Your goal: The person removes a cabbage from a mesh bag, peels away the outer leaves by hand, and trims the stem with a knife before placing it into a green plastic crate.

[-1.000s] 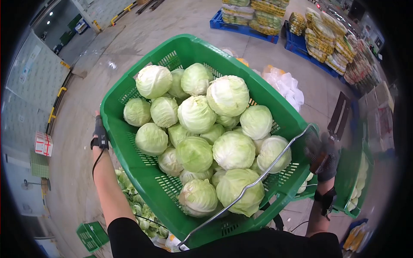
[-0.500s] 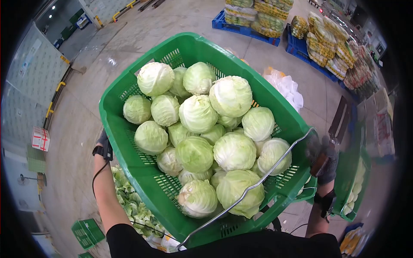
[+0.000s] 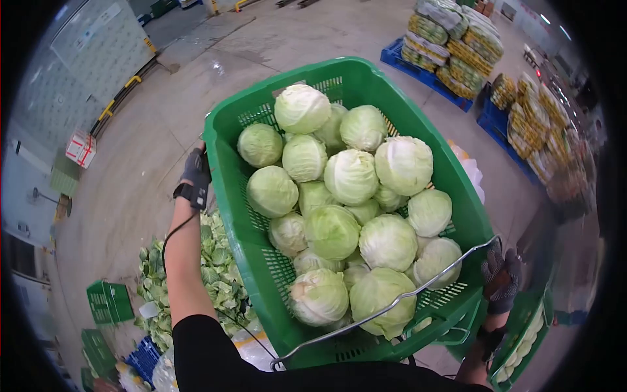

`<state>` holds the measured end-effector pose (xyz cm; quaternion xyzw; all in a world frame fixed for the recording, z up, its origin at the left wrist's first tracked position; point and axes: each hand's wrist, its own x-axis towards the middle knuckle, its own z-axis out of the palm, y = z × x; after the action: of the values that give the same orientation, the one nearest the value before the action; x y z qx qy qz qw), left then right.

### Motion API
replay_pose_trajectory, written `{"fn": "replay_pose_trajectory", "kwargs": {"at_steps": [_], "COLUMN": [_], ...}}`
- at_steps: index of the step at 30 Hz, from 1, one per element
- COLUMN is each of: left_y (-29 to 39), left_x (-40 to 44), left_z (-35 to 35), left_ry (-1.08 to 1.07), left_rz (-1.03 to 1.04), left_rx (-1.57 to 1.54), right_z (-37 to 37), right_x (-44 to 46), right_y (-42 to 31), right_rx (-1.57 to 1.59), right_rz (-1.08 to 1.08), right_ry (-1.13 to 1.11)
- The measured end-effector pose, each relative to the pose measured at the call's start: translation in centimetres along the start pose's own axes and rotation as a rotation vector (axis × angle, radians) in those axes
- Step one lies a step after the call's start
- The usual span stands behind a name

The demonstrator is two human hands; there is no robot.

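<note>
A green plastic crate (image 3: 230, 196) full of pale green cabbages (image 3: 351, 176) is held up in front of my body, tilted. Its metal wire handle (image 3: 392, 300) lies across the near right corner. My left hand (image 3: 196, 168), in a dark glove, grips the crate's left side, its fingertips partly hidden by the wall. At the right wall, my gloved right hand (image 3: 503, 284) is closed round the brown handle of a broad-bladed knife (image 3: 501, 282) and presses against the crate. The blade is smeared by motion.
A heap of cabbage leaves (image 3: 219, 261) lies on the floor at left, near a green crate (image 3: 110, 302). Another crate (image 3: 548, 313) with pale produce stands at right. Blue pallets (image 3: 424, 75) with bagged vegetables (image 3: 450, 49) stand at the back right. A white box (image 3: 81, 149) is far left.
The crate of cabbages and both hands have shifted right in view. The view has turned, showing more of the leaf heap at left. The knife's blade has become blurred.
</note>
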<state>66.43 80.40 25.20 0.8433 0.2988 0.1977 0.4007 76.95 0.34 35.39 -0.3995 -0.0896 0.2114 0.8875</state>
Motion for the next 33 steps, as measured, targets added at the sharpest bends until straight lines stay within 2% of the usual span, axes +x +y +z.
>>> {"fn": "replay_pose_trajectory", "kwargs": {"at_steps": [2, 6, 8, 9, 11, 12, 13, 14, 15, 16, 17, 18, 20, 22, 24, 30, 32, 33], "left_y": [5.1, 7.1, 10.5, 11.9, 16.4, 18.6, 17.1, 20.8, 21.8, 19.3, 18.2, 18.3, 19.1, 20.0, 19.3, 20.7, 20.2, 20.7], "left_x": [-0.2, 1.0, -2.5, -5.9, -12.3, -15.8, -17.9, -21.4, -23.7, -25.1, -25.9, -26.3, -26.4, -26.8, -26.4, -26.6, -26.2, -26.3], "left_z": [-0.3, -1.8, -3.4, -3.8, -3.7, -3.7, -3.2, -2.9, -2.3, -1.0, 0.1, 0.5, 0.6, 0.5, 0.9, 0.7, 0.7, 0.2], "left_ry": [-0.267, -0.397, -0.304, -0.280, -0.245, -0.315, -0.372, -0.430, -0.465, -0.342, -0.224, -0.231, -0.184, -0.182, -0.192, -0.239, -0.237, -0.300], "left_rz": [-0.366, -0.245, -0.422, -0.468, -0.280, -0.225, -0.139, -0.188, -0.175, -0.010, 0.067, 0.017, -0.027, -0.067, -0.094, -0.163, -0.124, -0.141], "left_rx": [-1.038, -1.122, -0.613, -0.620, -0.214, -0.064, 0.149, 0.333, 0.407, 0.360, 0.337, 0.255, 0.461, 0.451, 0.477, 0.488, 0.466, 0.478], "right_z": [-0.2, 0.5, -0.7, -0.1, 0.9, 0.8, 0.5, 0.0, -0.3, -0.2, 0.2, 0.2, -0.2, 0.2, 0.3, 0.7, 0.1, -0.5], "right_x": [-0.2, 0.0, 0.7, 0.5, 0.9, 0.9, 1.2, 1.3, 1.4, 1.8, 2.1, 2.1, 2.8, 2.8, 2.7, 2.2, 2.7, 2.8], "right_y": [-0.2, -0.3, -0.7, -0.7, -0.5, -0.5, -0.6, -0.7, -1.1, -1.3, -1.6, -1.6, -1.8, -1.7, -1.5, -1.8, -1.6, -1.3], "right_rx": [-0.046, 0.007, -0.036, -0.087, -0.180, -0.184, -0.123, -0.059, -0.134, -0.137, -0.066, 0.007, 0.055, -0.387, -0.378, -0.133, -0.107, -0.089], "right_rz": [-0.006, 0.016, 0.025, 0.019, 0.020, 0.075, 0.045, 0.018, 0.021, 0.067, 0.113, 0.154, 0.239, 0.005, 0.047, 0.142, 0.092, 0.086], "right_ry": [0.029, 0.024, -0.021, -0.027, -0.032, -0.045, -0.077, -0.101, -0.204, -0.224, -0.252, -0.267, -0.355, 0.311, 0.285, -0.211, -0.162, -0.120]}}
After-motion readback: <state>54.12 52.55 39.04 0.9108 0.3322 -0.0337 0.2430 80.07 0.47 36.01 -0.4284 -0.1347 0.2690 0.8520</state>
